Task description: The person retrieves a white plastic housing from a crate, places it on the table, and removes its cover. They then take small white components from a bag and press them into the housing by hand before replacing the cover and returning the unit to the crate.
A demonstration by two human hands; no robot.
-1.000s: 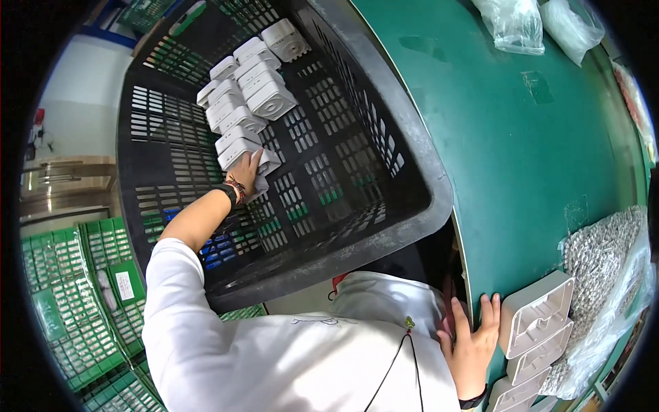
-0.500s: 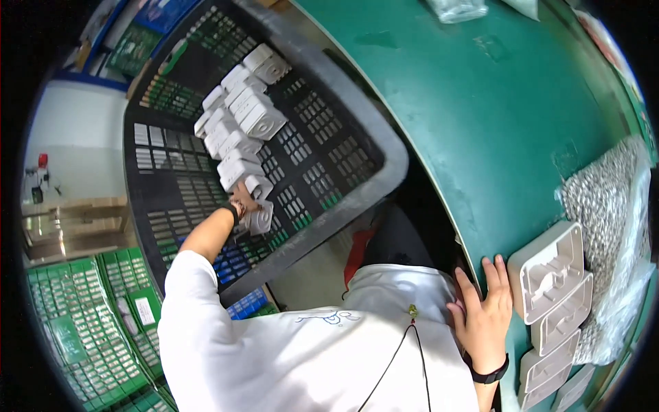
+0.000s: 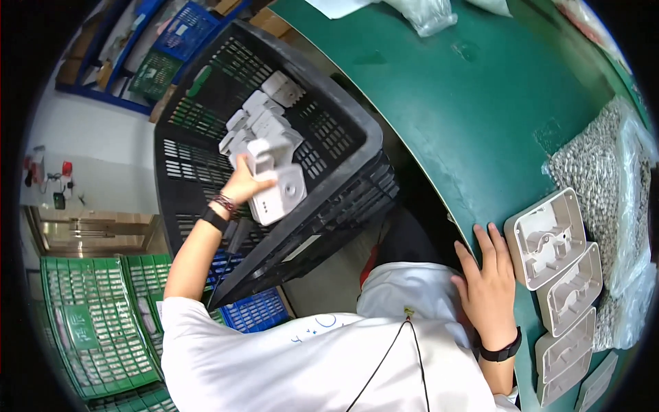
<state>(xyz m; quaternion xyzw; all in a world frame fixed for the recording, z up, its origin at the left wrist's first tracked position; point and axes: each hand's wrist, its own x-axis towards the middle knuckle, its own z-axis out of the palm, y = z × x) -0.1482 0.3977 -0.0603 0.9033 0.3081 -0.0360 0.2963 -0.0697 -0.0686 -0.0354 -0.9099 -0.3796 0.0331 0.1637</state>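
Observation:
My left hand (image 3: 241, 184) is closed on a white plastic housing (image 3: 281, 198) with a round recess and small holes, raised toward the near end of the black crate (image 3: 351, 151). Another white piece (image 3: 266, 154) lies against its fingers; whether it is gripped too I cannot tell. Farther inside the crate sit several similar white housings (image 3: 264, 113). My right hand (image 3: 487, 292) lies flat with fingers spread on the edge of the green table (image 3: 446, 117), holding nothing. Beside it stands an open beige housing (image 3: 547, 237), its hollow inside showing.
More beige housings (image 3: 571, 292) line up along the table's near right. A clear bag of small metal parts (image 3: 590, 161) lies behind them. Green crates (image 3: 96, 323) and a blue crate (image 3: 257, 312) stand at the lower left. Clear plastic bags (image 3: 425, 17) rest at the table's far end.
My left hand has lifted a white housing from the crate floor. My view has shifted, showing more of the crate's outer side. My right hand remains flat on the table edge.

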